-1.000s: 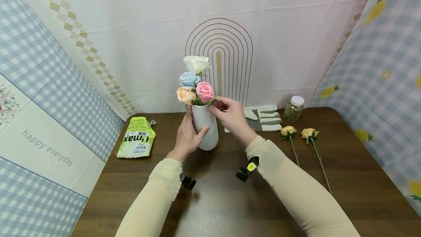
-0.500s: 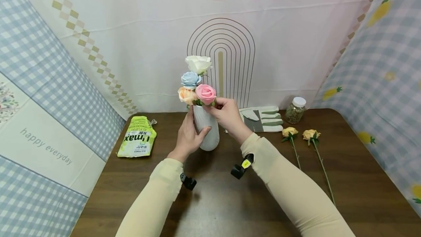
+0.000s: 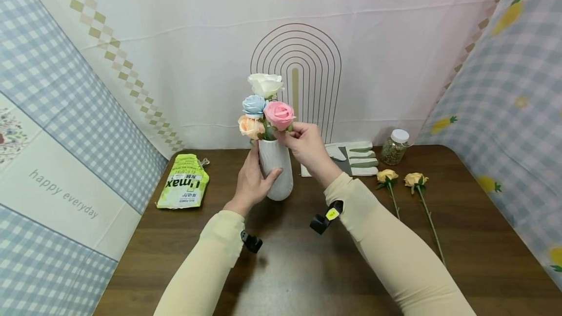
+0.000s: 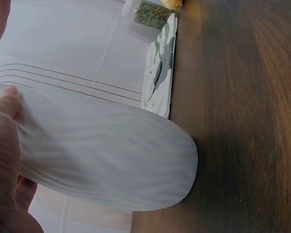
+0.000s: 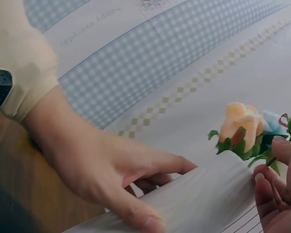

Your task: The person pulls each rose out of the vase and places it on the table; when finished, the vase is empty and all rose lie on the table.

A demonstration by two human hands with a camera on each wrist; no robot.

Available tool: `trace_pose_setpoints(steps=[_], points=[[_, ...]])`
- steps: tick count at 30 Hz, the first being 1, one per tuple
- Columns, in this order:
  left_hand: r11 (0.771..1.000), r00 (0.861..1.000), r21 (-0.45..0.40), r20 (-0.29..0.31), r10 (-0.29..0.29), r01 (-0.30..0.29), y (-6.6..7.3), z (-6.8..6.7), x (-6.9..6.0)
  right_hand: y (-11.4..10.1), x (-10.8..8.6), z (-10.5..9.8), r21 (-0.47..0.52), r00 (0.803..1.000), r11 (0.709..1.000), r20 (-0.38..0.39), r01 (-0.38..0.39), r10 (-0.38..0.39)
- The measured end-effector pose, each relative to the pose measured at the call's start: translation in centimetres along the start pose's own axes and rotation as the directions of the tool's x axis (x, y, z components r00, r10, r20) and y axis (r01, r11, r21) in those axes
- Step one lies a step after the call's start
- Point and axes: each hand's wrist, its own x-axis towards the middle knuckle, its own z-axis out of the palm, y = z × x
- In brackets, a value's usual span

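A white ribbed vase [image 3: 276,169] stands on the table, and my left hand [image 3: 251,179] grips its side, thumb across the front. In the left wrist view the base of the vase [image 4: 136,160] meets the wood. Just above the rim, my right hand [image 3: 306,148] pinches the pink rose [image 3: 279,114] under its bloom. The right wrist view shows the fingertips [image 5: 277,145] on the green stem. Also in the vase are a white rose [image 3: 265,85], a light blue rose [image 3: 253,105] and a peach rose [image 3: 251,127]. Their lower stems are hidden inside it.
Left on the table lies a green-yellow Umax bag [image 3: 183,183]. Behind the right hand are folded gloves [image 3: 357,158] and a lidded jar [image 3: 394,147]. Two yellow roses lie at the right, one bloom [image 3: 414,180] farther out. A patterned cloth [image 3: 197,52] hangs behind.
The pink rose first dipped a little toward the rim, then rose and shifted slightly right with my right hand. My left hand has kept its grip on the vase.
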Motion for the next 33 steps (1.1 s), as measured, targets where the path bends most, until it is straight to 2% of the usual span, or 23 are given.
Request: trace_pose_setpoints(steps=[6,10,12,15,18,20,29,33], points=[[1.000,1.000,0.002,0.000,-0.006,0.006,0.0,0.0,0.0,-0.5,0.2,-0.3,0.089,1.000,0.996,-0.013,0.000,0.001],[0.999,0.999,0.012,0.019,-0.033,0.033,0.0,0.0,0.0,0.0,0.2,-0.3,0.089,1.000,0.996,-0.023,0.017,-0.015],[0.999,0.999,0.017,0.022,-0.035,0.035,0.0,-0.1,0.0,0.2,0.2,-0.4,0.062,0.999,0.998,-0.028,0.026,-0.024],[0.999,0.999,0.022,0.020,-0.031,0.031,0.1,-0.1,0.1,0.3,0.3,-0.7,-0.049,0.998,0.998,-0.046,0.043,-0.045],[0.999,0.999,0.028,0.016,-0.030,0.029,0.1,-0.1,0.1,0.2,0.4,-1.0,-0.163,0.996,0.985,-0.053,0.058,-0.067],[0.999,0.999,0.031,0.014,-0.030,0.029,0.1,-0.1,0.1,0.1,0.4,-1.1,-0.198,0.996,0.978,-0.051,0.064,-0.075],[0.999,1.000,0.018,0.012,-0.026,0.026,0.0,0.1,0.2,0.0,0.3,-1.1,-0.107,0.996,0.994,-0.085,-0.020,0.011],[0.999,0.999,0.016,0.013,-0.029,0.029,0.0,0.1,0.2,0.1,0.3,-1.1,-0.013,0.995,0.999,-0.100,-0.031,0.029]])
